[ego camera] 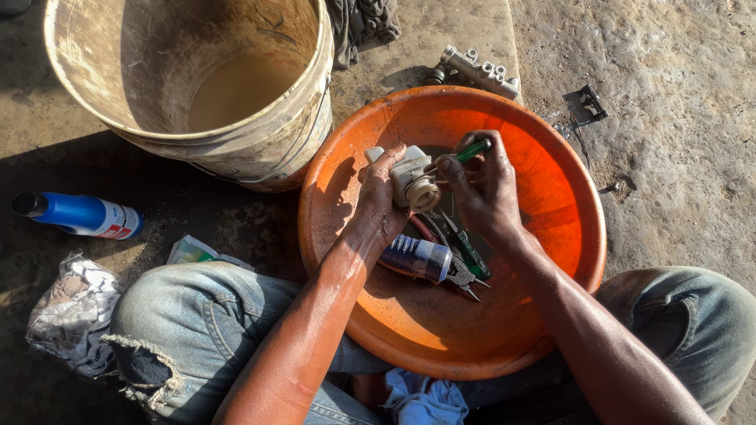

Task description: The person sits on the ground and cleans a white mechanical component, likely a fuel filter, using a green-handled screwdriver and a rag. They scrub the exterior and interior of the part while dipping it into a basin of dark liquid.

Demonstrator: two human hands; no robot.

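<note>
Crumpled grey-and-white rag (72, 311): on the concrete ground (677, 157), far left, beside the person's denim-clad knee (185, 330).
Blue plastic spray bottle with black cap (79, 214): lying on its side, left, above the rag.
Large dirty cream plastic bucket (260, 142): upright, upper left, its wall just beside the basin's left rim.
Round orange plastic basin (567, 205): centre, between the knees.
Left hand (379, 201): over the basin's upper middle, fingers wrapped around a small pale metal cylindrical part (413, 182).
Right hand (488, 189): closed on a green-handled tool (471, 150), its tip at the part's open end.
Small blue-labelled can (417, 258) and pliers (466, 277): on the basin floor under the hands.
Grey metal ported cylinder (480, 71): on the ground past the basin's upper rim.
Small black comb-like piece (584, 104): right of it.
</note>
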